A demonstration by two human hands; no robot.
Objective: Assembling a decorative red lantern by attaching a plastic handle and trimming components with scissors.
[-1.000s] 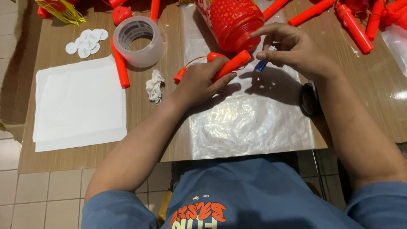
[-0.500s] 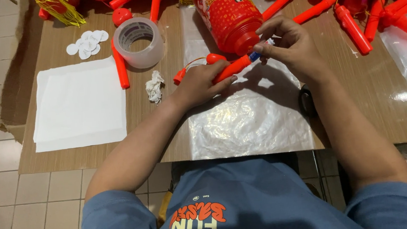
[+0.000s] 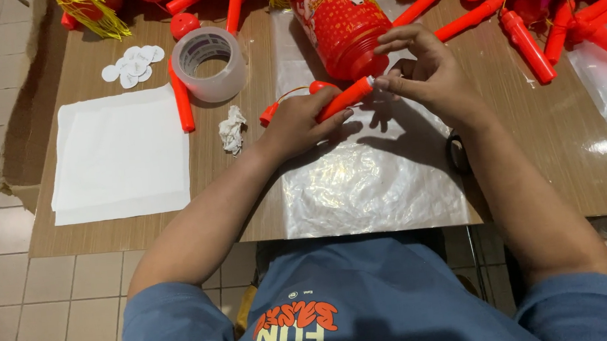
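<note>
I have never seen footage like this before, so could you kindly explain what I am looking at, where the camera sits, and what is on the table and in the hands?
There is no machine here: a person works with two bare hands, and the one camera is worn on the head, looking down over a blue shirt at a wooden table. The left hand grips an orange stick handle. The right hand pinches at the handle's tip; what it does there is too small to tell. Just beyond lies a red printed lantern. A clear plastic sheet is under the hands. To the left are a roll of clear tape, a stack of white paper, small white round discs and a crumpled scrap. More orange handles lie to the right.
</note>
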